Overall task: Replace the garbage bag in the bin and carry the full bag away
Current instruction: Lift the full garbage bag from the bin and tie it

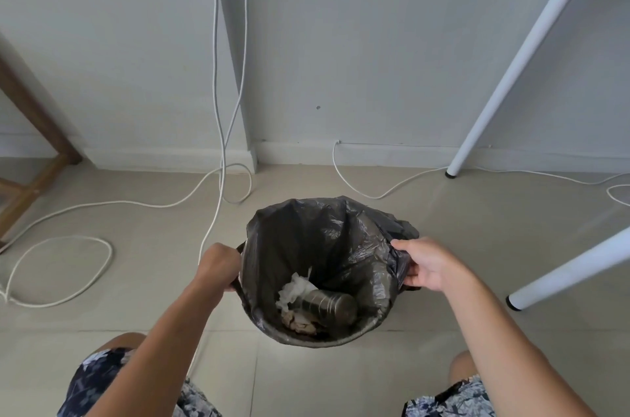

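Observation:
A round bin (306,339) stands on the tiled floor in front of me, lined with a black garbage bag (327,239) whose top is folded over the rim. Inside lie a white crumpled tissue (293,288), a metal can (327,304) on its side and some brownish scraps. My left hand (220,266) is closed around the bag's edge at the left side of the rim. My right hand (428,266) pinches the bag's edge at the right side, fingers curled into the plastic.
White cables (218,198) trail over the floor behind and to the left of the bin. White table legs (511,75) stand at the right, a wooden frame (34,130) at the left. My knees show at the bottom.

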